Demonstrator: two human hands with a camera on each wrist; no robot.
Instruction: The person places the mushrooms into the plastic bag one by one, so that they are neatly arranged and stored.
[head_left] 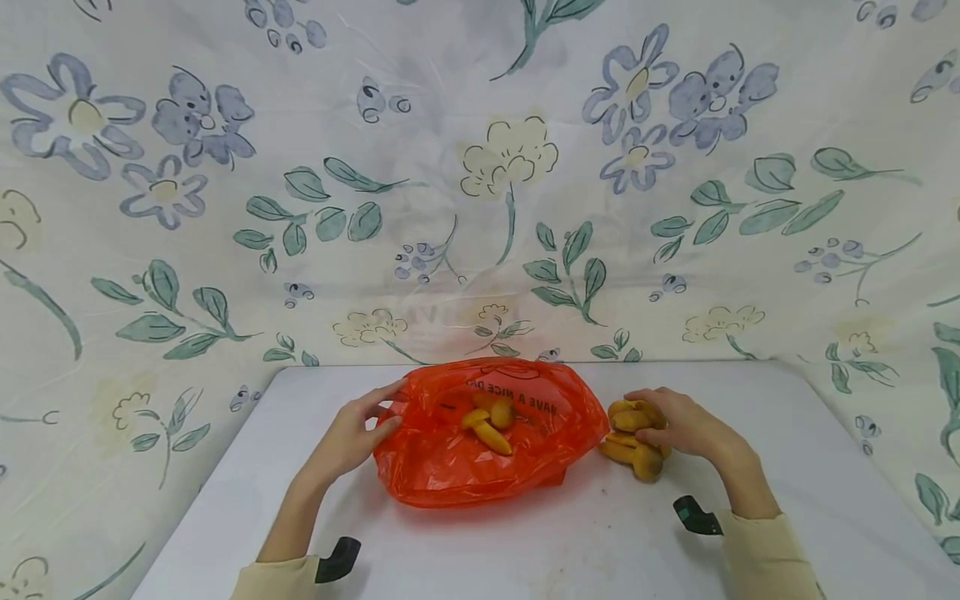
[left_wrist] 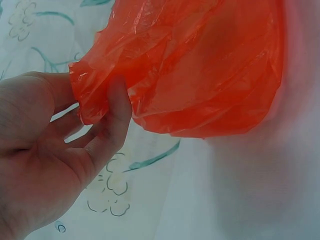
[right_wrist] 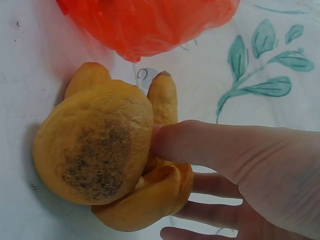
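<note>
A red plastic bag sits mouth-up on the white table, its rim spread wide and printed lettering showing through the far wall. Several yellow-brown mushrooms lie inside it. My left hand pinches the bag's left rim, thumb on one side and fingers on the other. Right of the bag is a small pile of mushrooms. There my right hand grips a mushroom between thumb and fingers. A big round cap with a dark patch lies beside the thumb in the right wrist view.
The white table reaches back to a flower-printed cloth that hangs behind and around it. Dark wrist devices show at both cuffs. A few small specks lie on the tabletop in front of the mushroom pile.
</note>
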